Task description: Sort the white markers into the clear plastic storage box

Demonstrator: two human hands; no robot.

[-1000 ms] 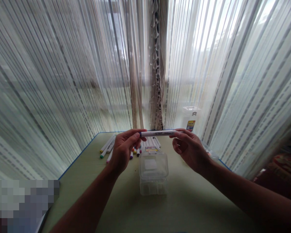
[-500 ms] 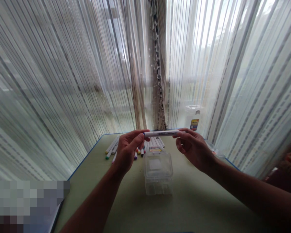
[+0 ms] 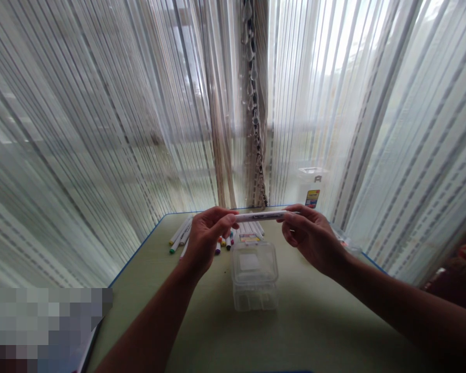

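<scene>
A white marker pen (image 3: 260, 215) with dark printing on its barrel is held level between my two hands, above the table. My left hand (image 3: 211, 233) pinches its left end, and the fingers cover that end. At the other end, my right hand (image 3: 308, 230) grips the marker between thumb and fingertips, its lower fingers curled. Below the marker stands a clear plastic box (image 3: 255, 277) with its lid raised and dividers inside. Behind the box and my left hand lie several white markers (image 3: 181, 234) with coloured ends, partly hidden.
The light green table (image 3: 155, 305) has a blue edge. A clear container (image 3: 311, 189) with a yellow label stands at the back right. Clear plastic packaging (image 3: 345, 241) lies beyond my right wrist. Striped sheer curtains (image 3: 100, 129) hang behind the table.
The view has shifted slightly, so the table and hands appear farther right than a second ago. The dark blue left end of the marker, visible earlier, is now covered by my left fingers.
</scene>
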